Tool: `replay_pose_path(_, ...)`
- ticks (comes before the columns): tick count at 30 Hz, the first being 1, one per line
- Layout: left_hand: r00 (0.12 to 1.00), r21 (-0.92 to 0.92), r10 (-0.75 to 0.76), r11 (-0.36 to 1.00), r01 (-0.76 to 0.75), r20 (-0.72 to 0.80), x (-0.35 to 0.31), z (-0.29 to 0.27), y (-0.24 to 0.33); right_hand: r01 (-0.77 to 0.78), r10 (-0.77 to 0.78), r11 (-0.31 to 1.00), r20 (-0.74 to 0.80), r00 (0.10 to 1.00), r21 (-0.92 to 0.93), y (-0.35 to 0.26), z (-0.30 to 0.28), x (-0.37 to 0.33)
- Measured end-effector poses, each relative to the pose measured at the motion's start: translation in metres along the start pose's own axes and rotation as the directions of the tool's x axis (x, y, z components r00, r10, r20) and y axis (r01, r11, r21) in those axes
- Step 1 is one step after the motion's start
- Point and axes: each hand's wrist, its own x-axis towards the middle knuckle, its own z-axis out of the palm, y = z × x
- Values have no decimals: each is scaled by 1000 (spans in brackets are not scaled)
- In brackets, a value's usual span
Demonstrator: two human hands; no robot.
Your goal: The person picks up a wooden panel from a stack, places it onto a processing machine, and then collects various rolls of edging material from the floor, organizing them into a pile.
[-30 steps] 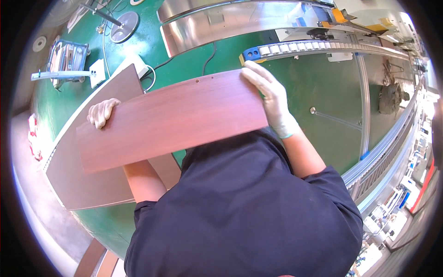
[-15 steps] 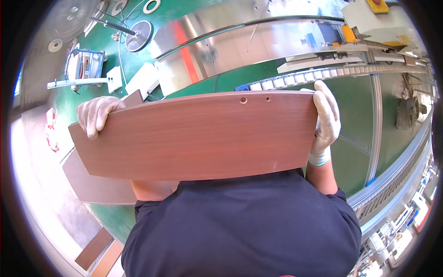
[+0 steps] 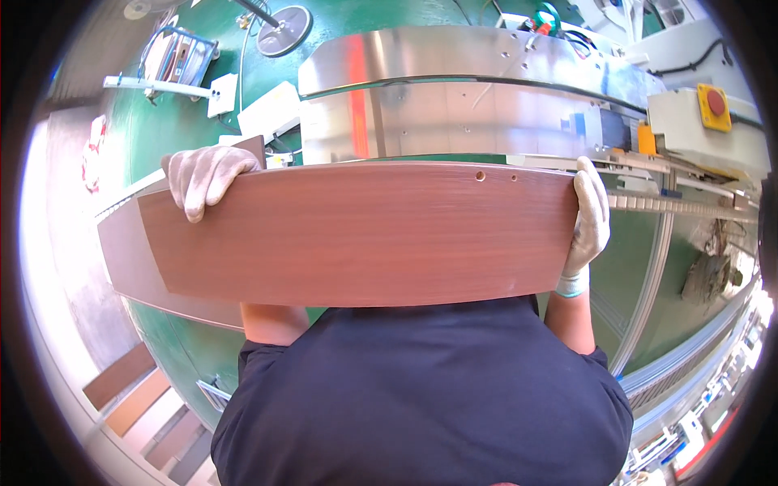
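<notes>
The left hand grips the far edge of the brown board; the right hand braces its right end, finger grip unclear. Slanted a second ago, the board now lies nearly level across the shirt.

The green floor spread around a long silver machine bed. Left of the bed, a stand's dark round base rested on the floor; farther left of it stood a loaded, blue-framed cart. Just beside the bed's left end was a white box, its underside hidden.
</notes>
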Motion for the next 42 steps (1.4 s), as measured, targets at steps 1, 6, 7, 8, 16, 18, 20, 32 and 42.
replay_pose_path(1, 999, -9, -5, 1000, 6, 54, -2, -3, 5, 1, -1, 1000, 10, 1000, -11, 2, 2, 2)
replay_pose_path(6, 1000, -93, 10, 996, -10, 4, 7, 1, -32, -15, 16, 1000, 31, 999, -28, 16, 3, 4)
replay_pose_path(7, 1000, -87, 15, 996, -15, 5, 4, -2, -32, -10, 11, 1000, 33, 999, -22, 19, 4, 5)
replay_pose_path(8, 998, -108, 24, 994, -30, -55, -1, -10, -35, -46, 52, 997, 115, 992, -55, 22, 2, 6)
replay_pose_path(16, 470, 11, -44, 994, 113, -882, -118, -53, -68, -298, 290, 954, 394, 872, -42, 64, -13, -29)
replay_pose_path(18, 189, -1, -23, 994, 113, -982, -102, -26, -100, -684, 575, 672, 381, 724, 285, 66, -6, -49)
replay_pose_path(20, 116, 31, 18, 993, 118, -993, -109, -22, -113, -775, 694, 474, 364, 621, 418, 74, 1, -61)
replay_pose_path(32, 589, 591, -87, -232, 772, -804, -121, -6, -106, -850, 867, 313, 239, 438, 423, 125, -32, -47)
replay_pose_path(42, 717, 407, -374, -903, -137, -588, -75, -84, -93, -204, 912, -293, 337, 233, 934, 133, -7, -59)
